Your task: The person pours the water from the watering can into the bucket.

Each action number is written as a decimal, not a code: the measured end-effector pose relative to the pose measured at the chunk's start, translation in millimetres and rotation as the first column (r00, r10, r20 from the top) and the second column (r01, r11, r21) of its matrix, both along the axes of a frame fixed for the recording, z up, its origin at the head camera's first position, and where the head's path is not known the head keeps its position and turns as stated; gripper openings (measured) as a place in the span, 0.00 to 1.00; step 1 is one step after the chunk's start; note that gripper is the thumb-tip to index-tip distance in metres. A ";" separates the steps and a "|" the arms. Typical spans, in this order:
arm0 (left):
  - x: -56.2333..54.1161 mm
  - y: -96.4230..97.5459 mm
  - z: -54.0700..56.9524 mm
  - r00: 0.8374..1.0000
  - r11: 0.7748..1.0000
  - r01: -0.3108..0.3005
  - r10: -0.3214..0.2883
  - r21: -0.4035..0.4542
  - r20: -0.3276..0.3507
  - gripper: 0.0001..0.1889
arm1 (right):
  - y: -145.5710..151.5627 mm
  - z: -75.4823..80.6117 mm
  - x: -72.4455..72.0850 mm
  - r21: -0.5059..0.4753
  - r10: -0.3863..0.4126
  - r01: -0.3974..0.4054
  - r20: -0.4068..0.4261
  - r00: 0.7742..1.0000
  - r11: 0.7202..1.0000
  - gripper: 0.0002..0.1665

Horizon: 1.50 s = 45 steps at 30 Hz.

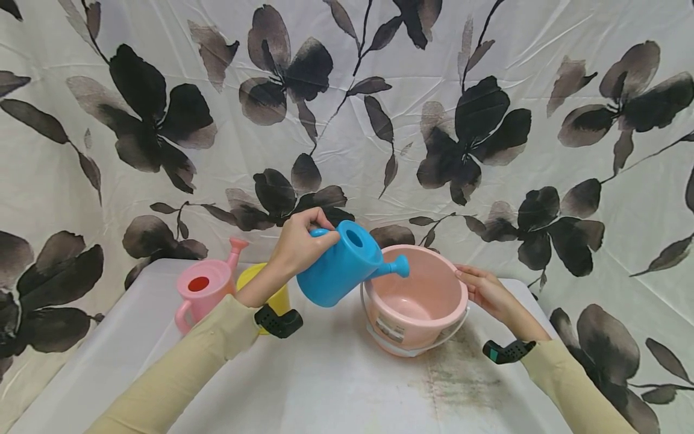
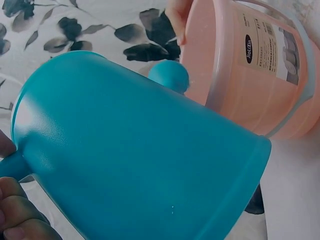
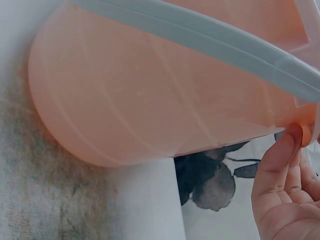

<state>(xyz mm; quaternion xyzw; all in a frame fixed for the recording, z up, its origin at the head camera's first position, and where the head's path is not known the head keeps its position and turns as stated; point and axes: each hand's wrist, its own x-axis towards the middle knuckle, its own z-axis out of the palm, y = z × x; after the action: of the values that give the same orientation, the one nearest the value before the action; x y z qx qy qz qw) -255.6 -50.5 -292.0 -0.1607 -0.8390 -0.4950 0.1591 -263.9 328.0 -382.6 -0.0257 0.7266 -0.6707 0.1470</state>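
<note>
Head cam: L hand (image 1: pixel 303 242) grips tilted blue can (image 1: pixel 337 272), fingers curled; R hand (image 1: pixel 484 293) pinches bucket (image 1: pixel 416 292) nr far edge of table (image 1: pixel 325 374).

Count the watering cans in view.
2: the blue watering can, tilted in the left hand by the bucket, and the pink watering can, on the table beside the yellow container.
</note>
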 end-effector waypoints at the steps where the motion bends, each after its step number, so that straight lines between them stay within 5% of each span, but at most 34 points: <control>1: 0.1 0.2 0.0 1.000 1.000 0.000 0.000 0.001 0.004 0.05 | 0.0 -0.1 0.1 0.003 -0.001 0.001 0.000 1.000 1.000 0.41; 45: -0.3 6.0 0.3 1.000 1.000 -0.007 0.007 0.021 0.004 0.05 | 0.8 -3.4 1.8 -0.018 -0.009 0.008 -0.031 0.999 1.000 0.38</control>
<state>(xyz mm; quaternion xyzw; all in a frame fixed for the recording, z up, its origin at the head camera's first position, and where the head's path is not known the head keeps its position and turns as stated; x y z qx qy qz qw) -255.8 -44.6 -291.6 -0.1551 -0.8346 -0.5035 0.1607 -262.1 328.8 -386.0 -0.0344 0.7230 -0.6771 0.1327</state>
